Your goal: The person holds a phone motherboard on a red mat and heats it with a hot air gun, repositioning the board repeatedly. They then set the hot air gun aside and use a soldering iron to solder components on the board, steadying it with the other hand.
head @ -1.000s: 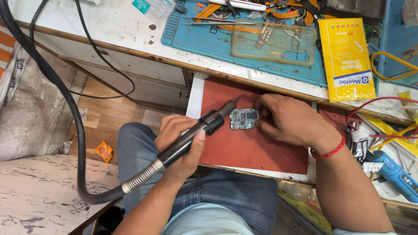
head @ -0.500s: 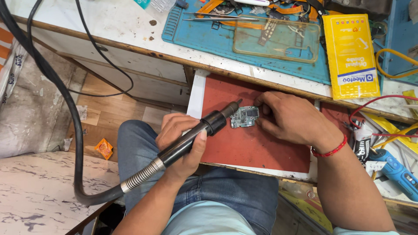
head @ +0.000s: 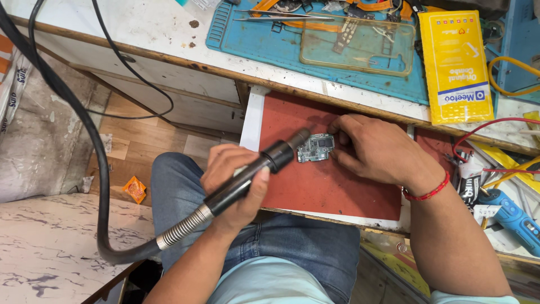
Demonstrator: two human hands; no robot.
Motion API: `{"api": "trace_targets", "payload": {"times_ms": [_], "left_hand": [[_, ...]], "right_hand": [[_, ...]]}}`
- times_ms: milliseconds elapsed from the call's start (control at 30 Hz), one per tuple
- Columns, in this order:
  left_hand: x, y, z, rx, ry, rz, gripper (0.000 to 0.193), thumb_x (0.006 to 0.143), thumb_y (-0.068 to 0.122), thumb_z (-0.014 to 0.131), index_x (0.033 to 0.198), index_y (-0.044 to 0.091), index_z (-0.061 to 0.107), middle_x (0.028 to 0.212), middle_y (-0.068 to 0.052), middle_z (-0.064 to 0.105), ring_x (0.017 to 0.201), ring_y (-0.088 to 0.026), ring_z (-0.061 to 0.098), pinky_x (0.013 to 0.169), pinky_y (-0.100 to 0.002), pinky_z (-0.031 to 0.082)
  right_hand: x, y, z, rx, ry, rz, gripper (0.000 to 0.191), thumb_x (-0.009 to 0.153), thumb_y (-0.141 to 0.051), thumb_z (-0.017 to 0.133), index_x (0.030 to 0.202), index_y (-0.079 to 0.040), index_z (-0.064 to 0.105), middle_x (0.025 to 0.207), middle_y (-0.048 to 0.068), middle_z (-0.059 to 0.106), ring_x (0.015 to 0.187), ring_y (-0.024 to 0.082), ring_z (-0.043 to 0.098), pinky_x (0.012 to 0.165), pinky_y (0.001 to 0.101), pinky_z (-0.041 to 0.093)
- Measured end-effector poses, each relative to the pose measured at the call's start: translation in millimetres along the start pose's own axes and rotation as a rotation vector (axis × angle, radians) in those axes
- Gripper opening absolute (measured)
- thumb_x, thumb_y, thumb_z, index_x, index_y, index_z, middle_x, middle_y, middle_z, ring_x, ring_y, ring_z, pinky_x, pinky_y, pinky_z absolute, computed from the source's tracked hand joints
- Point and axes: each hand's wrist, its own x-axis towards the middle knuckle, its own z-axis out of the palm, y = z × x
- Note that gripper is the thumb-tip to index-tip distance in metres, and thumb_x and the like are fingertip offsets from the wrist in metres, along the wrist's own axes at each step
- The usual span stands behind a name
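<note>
I judge heating is under way: my left hand (head: 233,183) grips the hot-air wand (head: 256,171), nozzle over the circuit board (head: 315,148) near the red mat's (head: 332,188) far edge (right hand (head: 374,149) fingers pinching it), needing steady aim next.

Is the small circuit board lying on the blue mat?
No, the circuit board lies on the red mat, under the right hand; the blue mat is farther back.
</note>
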Motion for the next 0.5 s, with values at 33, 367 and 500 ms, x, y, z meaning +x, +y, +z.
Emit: {"api": "trace_targets", "payload": {"times_ms": [33, 367, 500], "left_hand": [[-0.1, 0.0, 0.8, 0.002, 0.035, -0.042, 0.024, 0.092, 0.024, 0.075, 0.098, 0.003, 0.068, 0.096, -0.01, 0.072, 0.097, -0.026, 0.068, 0.094, -0.039, 0.056], [-1.5, 2.5, 3.0, 0.015, -0.039, 0.041, 0.022, 0.087, 0.024, 0.075, 0.095, 0.005, 0.068, 0.094, -0.009, 0.072, 0.093, -0.026, 0.069, 0.094, -0.04, 0.055], [-4.7, 1.4, 6.5, 0.004, -0.008, 0.019, 0.021, 0.088, 0.023, 0.076, 0.095, 0.005, 0.068, 0.093, -0.008, 0.072, 0.093, -0.026, 0.069, 0.093, -0.04, 0.055]], "right_hand": [[-0.8, 0.3, 0.0, 0.0, 0.001, -0.005, 0.038, 0.081, -0.024, 0.072, 0.114, -0.008, 0.061, 0.092, 0.01, 0.071, 0.087, 0.032, 0.069, 0.074, 0.0443, 0.055], [-4.3, 4.6, -1.1, 0.006, 0.022, -0.012, 0.038, 0.082, -0.024, 0.072, 0.114, -0.007, 0.061, 0.095, 0.011, 0.072, 0.089, 0.032, 0.07, 0.075, 0.0441, 0.056], [-5.2, 4.2, -1.2, 0.001, -0.006, 0.025, 0.038, 0.081, -0.024, 0.071, 0.115, -0.009, 0.061, 0.095, 0.011, 0.072, 0.088, 0.032, 0.07, 0.075, 0.0442, 0.056]]}}
